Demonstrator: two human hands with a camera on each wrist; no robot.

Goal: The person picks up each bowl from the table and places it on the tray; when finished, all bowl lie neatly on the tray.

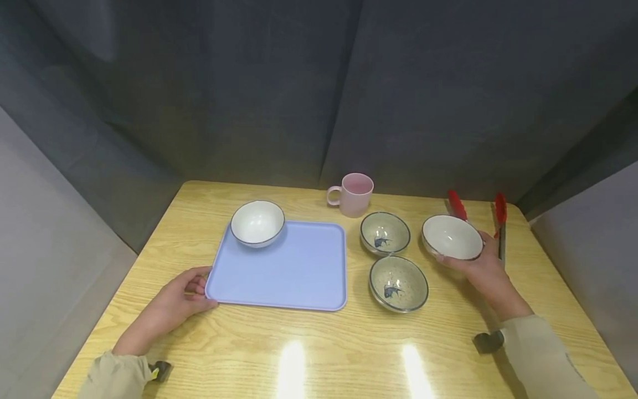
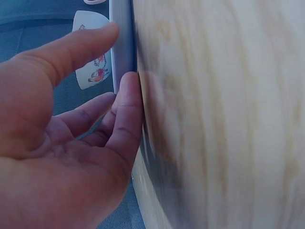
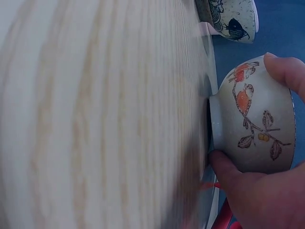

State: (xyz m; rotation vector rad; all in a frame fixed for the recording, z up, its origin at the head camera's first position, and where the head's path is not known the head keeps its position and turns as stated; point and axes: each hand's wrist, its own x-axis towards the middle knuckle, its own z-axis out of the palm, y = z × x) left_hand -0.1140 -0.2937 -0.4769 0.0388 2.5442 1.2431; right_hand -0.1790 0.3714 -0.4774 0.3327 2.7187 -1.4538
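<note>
In the head view, my right hand point(image 1: 480, 267) grips a white bowl point(image 1: 448, 235) with a dark rim. Orange birds and a branch decorate the outside of this bowl point(image 3: 257, 119) in the right wrist view; whether its foot touches the table is unclear. My left hand point(image 1: 174, 302) touches the near left corner of a light blue tray point(image 1: 279, 271), its thumb point(image 2: 71, 50) extended and its fingers loosely bent. Another white bowl point(image 1: 257, 223) sits at the tray's far left corner. Two greenish bowls point(image 1: 394, 233) point(image 1: 406, 277) with fish designs stand between tray and right hand.
A pink mug point(image 1: 356, 195) stands at the back of the wooden table point(image 1: 249, 349). Red-tipped tongs point(image 1: 500, 213) lie behind the right hand, partly hidden by the held bowl and hand. A dark curtain point(image 1: 279, 94) hangs behind the table.
</note>
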